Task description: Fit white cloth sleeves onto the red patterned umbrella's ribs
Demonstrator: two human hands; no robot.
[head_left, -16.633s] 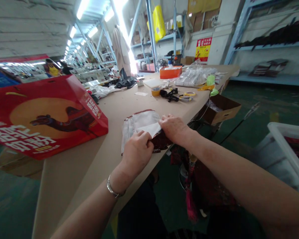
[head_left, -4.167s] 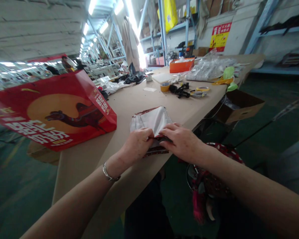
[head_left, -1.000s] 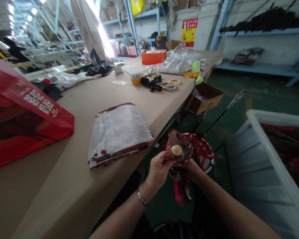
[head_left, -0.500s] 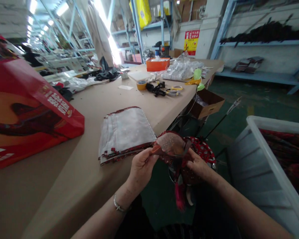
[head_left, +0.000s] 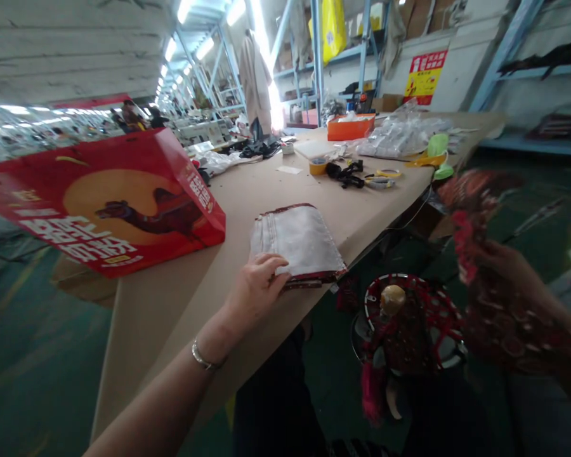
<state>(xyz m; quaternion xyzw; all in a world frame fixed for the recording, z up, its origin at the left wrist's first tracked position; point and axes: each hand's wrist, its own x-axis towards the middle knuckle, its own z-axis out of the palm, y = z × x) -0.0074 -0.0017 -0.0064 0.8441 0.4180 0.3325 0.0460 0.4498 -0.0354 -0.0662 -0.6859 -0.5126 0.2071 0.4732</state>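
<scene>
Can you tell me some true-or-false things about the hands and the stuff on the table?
1. The left hand rests on the stack of pouches. True.
2. The right hand is empty. False: it holds a red patterned piece, which is blurred.
3. The red box has a camel on it. True.
4. The stack of pouches lies on the floor. False: it lies on the table, near the edge.
5. The orange box sits right next to the left hand. False: it is at the far end of the table.
</scene>
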